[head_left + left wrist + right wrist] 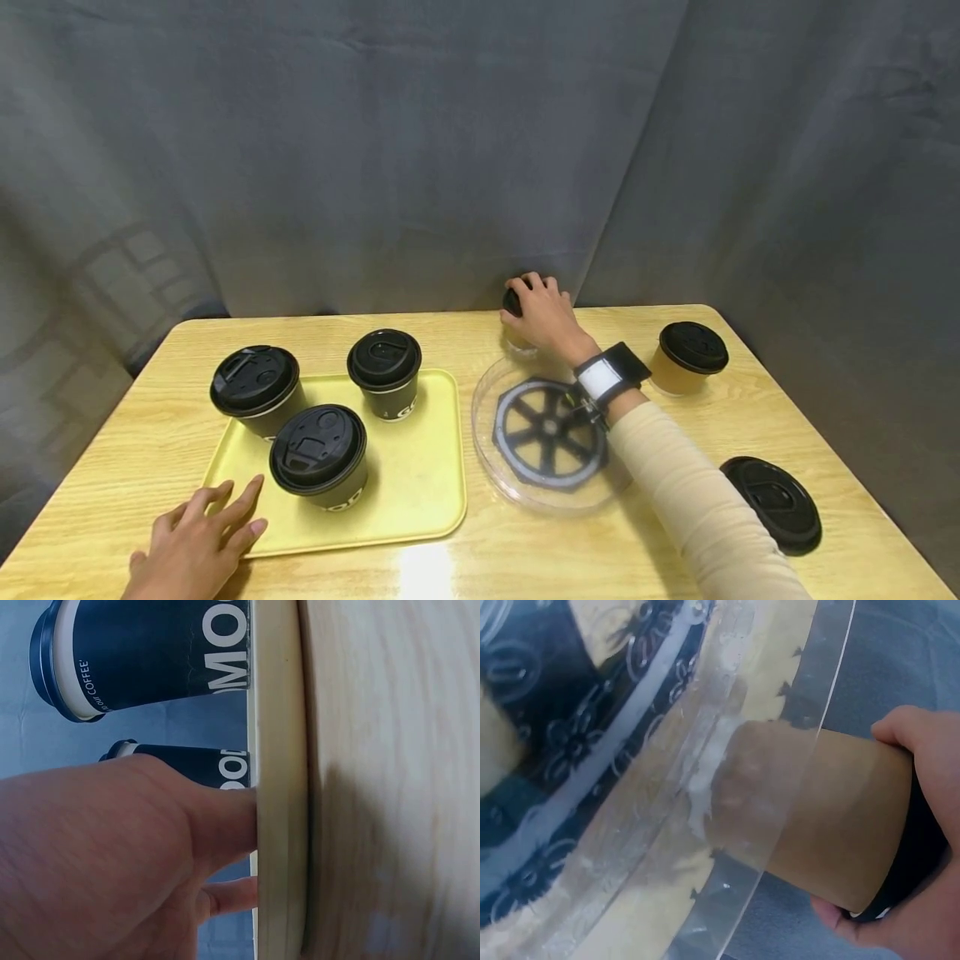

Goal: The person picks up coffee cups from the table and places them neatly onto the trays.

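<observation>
My right hand (pixel 546 317) reaches to the table's back edge and grips a brown paper cup (pixel 817 810) by its black lid, fingers and thumb around it. That cup stands upright just behind a clear round tray (pixel 487 471) with a black spoked wheel shape at its centre. At the front left, my left hand (pixel 193 540) has its fingers spread, with fingertips at the rim of a yellow tray (pixel 420 500). Three dark lidded coffee cups stand there: one in front (pixel 318 458), one at the left (pixel 257 383) and one at the back right (pixel 385 367).
Another brown cup with a black lid (pixel 686 354) stands at the table's right side. Closer to me, beside my right sleeve, is a black-lidded item (pixel 776 504). A grey curtain (pixel 420 167) hangs right behind the wooden table (pixel 337 575).
</observation>
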A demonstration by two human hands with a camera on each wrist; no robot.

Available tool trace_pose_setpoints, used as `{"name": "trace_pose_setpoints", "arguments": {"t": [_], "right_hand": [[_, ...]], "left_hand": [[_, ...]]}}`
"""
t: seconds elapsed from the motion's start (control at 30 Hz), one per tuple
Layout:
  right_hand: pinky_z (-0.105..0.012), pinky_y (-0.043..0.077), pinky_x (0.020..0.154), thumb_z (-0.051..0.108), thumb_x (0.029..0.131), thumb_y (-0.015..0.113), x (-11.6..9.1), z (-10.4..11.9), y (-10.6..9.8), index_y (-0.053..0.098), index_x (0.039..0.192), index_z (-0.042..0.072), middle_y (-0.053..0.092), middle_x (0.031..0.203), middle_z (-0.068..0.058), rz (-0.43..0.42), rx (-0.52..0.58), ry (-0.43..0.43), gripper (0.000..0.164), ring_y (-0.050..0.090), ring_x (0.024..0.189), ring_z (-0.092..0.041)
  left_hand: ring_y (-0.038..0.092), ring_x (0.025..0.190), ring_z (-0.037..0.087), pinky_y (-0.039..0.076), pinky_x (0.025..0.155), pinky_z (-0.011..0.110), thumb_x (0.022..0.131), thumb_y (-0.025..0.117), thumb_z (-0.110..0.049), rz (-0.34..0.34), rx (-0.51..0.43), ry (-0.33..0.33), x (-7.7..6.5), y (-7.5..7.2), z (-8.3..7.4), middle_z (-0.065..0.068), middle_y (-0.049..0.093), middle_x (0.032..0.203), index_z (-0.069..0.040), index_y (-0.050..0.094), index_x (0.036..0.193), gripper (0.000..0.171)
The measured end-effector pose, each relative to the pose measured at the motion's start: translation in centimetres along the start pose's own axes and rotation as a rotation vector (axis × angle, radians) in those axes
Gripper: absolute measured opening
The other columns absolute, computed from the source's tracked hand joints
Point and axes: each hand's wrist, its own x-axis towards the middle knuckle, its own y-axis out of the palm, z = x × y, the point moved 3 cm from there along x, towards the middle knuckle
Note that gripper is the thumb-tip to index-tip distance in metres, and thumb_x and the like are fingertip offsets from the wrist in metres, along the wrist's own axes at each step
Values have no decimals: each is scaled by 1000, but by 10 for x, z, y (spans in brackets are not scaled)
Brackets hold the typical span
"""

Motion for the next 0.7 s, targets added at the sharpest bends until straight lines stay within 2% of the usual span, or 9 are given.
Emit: {"name": "trace_pose_setpoints", "arguments": {"t": [0.27,0.7], "right_hand": [[-61,45,90,41,94,59,0,0,-10,51,138,18,45,144,-15,-52,-7,-23,50,42,127,-46],[-58,45,91,45,93,60,-11,8,-42,53,137,21,46,143,-10,-97,-14,-29,50,41,129,-42]], "left_hand": [[33,112,71,30,73,87,91,24,-77,-4,0,7,3,0,-1,29,35,146,-20,28,154,85],[32,114,69,31,74,85,91,23,-77,18,9,3,5,-3,-3,29,33,147,-19,29,153,86]]}}
